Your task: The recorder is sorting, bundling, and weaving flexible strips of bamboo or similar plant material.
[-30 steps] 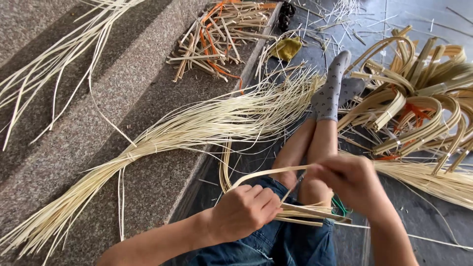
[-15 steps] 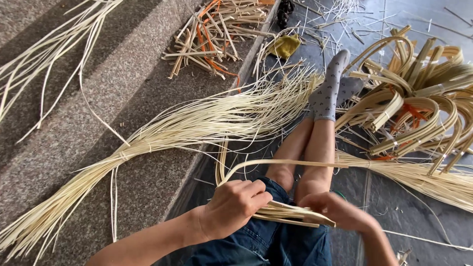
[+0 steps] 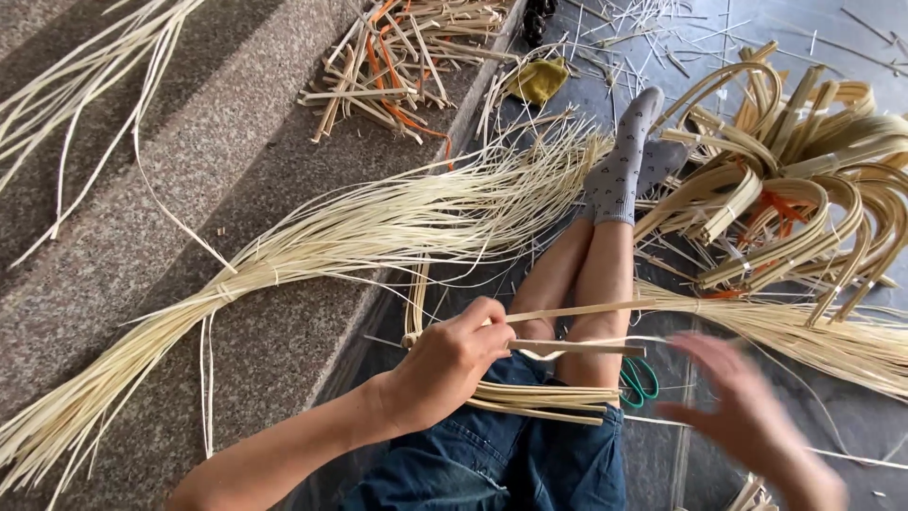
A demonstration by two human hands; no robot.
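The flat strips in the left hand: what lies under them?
Under the flat strips held by the left hand lie bare legs, more strips on denim shorts, and green scissor handles. The blades are covered.

strips [image 3: 567, 326] over knees, scissors [image 3: 641, 380] right

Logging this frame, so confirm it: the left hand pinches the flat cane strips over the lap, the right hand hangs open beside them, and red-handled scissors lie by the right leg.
One detail is wrong: the scissors have green handles, not red, as the head view shows. The rest stands: the left hand pinches the flat cane strips over the lap, and the right hand hangs open beside them.
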